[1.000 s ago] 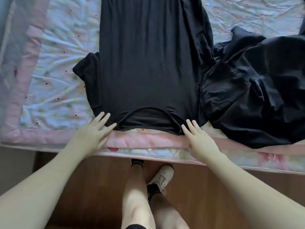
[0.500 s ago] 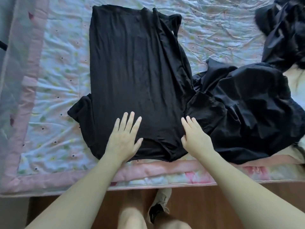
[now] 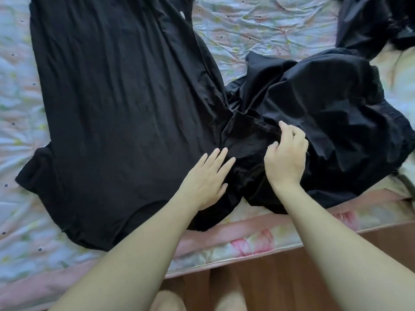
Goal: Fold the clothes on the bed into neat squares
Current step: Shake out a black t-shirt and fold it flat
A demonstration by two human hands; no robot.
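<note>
A black T-shirt lies spread flat on the bed, its collar at the near edge. Its left sleeve sticks out over the sheet. My left hand presses flat with straight fingers on the shirt near its right shoulder. My right hand has curled fingers and thumb pinching the hem of the shirt's right sleeve, which lies over a crumpled black garment.
Another dark garment is bunched at the far right corner. The bed has a wrinkled pale floral sheet with a pink border along the near edge. Wooden floor and my legs show below.
The view has come closer to the bed. My left hand slid right across the shirt to its right shoulder. My right hand moved onto the right sleeve and curled its fingers on the hem.
</note>
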